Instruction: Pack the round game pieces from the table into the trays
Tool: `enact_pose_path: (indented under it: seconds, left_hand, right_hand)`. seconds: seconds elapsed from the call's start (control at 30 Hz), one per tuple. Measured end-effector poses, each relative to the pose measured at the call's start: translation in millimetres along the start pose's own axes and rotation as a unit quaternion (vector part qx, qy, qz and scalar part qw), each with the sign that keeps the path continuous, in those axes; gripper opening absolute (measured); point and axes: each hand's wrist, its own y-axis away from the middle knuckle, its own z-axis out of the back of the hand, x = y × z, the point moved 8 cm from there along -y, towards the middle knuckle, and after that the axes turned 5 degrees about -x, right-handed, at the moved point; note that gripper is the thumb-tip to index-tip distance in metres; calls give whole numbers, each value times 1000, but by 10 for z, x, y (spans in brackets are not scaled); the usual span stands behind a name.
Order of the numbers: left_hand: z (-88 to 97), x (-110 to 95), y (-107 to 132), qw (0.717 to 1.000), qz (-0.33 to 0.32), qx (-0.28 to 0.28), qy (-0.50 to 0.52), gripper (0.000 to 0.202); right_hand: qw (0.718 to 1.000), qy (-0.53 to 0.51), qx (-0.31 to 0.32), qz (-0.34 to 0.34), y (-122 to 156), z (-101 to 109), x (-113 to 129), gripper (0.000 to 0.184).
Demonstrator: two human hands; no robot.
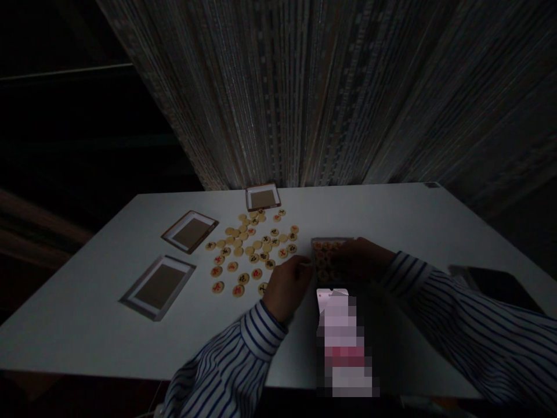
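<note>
A shallow box [317, 280] with rows of Chinese chess pieces [322, 261] in it lies on the table in front of me. My right hand [365, 258] reaches over its right part; the fingers are lost in shadow over the pieces. Beside the box's left edge, my left hand [287, 284] is closed, thumb and forefinger pinched together. Whatever that pinch holds is too dark to make out. Loose Chinese chess pieces [238, 251] lie scattered left of my left hand, some showing red or black characters, others blank side up.
Three shallow open trays or lids [157, 314], [176, 248], [263, 208] lie at the left and back of the white table [100, 342]. A lit phone-like screen [324, 297], partly pixelated, is nearest me. At the right lies a dark flat object [500, 284]. A string curtain [287, 104] hangs behind.
</note>
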Motion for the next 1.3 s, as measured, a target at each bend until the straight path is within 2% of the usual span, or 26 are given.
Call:
enact_pose_path:
  seconds: [0.17, 0.33, 0.43, 0.5, 0.6, 0.73, 0.83, 0.93, 1.0, 1.13, 1.3]
  left_hand:
    - [3, -1, -7, 1000, -8, -1, -5, 27]
    - [5, 6, 31, 1000, -8, 1, -16, 28]
    - [105, 37, 86, 999, -16, -12, -36, 29]
    - [245, 104, 115, 998, -18, -25, -55, 29]
    - [550, 281, 123, 995, -8, -45, -91, 28]
    - [1022, 537, 84, 984, 20, -93, -153, 26]
    - [1215, 649, 58, 979, 39, -103, -171, 27]
    - [1277, 660, 47, 978, 30, -108, -177, 24]
    - [1284, 671, 44, 977, 29, -111, -179, 24]
    - [1274, 725, 35, 979, 28, -113, -169, 25]
    - [1271, 767, 20, 981, 28, -110, -159, 25]
  right_hand:
    - [1000, 0, -5, 26, 6, 57, 60, 16]
    - [1000, 9, 23, -3, 5, 56, 33, 18]
    - [999, 27, 14, -24, -25, 104, -31, 21]
    - [998, 63, 13, -21, -90, 128, -42, 21]
    - [996, 81, 5, 20, -284, 166, 87, 23]
    - [995, 62, 16, 71, -682, 171, 428, 21]
    - [988, 78, 33, 131, -990, 102, 732, 22]
    - [973, 103, 30, 206, -1213, -12, 979, 22]
    - [966, 116, 30, 231, -1306, -106, 1059, 21]
    - [959, 146, 47, 240, -1379, -272, 1091, 18]
    - [956, 173, 59, 230, -1386, -314, 1092, 17]
